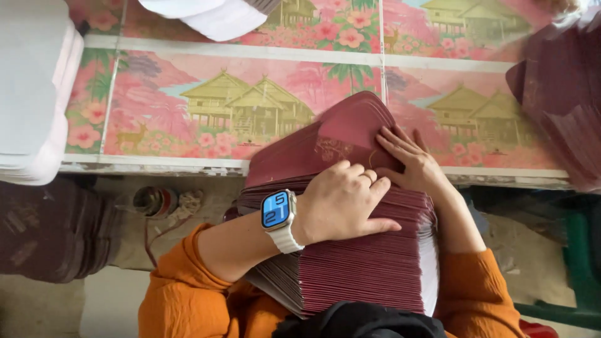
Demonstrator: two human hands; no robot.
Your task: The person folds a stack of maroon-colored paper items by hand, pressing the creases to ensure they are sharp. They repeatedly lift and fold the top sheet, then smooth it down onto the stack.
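Big stack of maroon cards (369,269) sits in the lap. Left hand (341,203), grip loosely curled, presses on top; right hand (410,164) lies flat, fingers spread on the top card. Floral tabletop (188,106) beyond, with white stacks (34,94).

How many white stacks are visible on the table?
2. One tall white stack at the far left edge, another white stack at the top centre, partly cut off. More may lie outside the view.

Both hands, left (341,203) and right (410,164), press flat on a thick stack of maroon cards (357,269) beside the floral tabletop (188,106).
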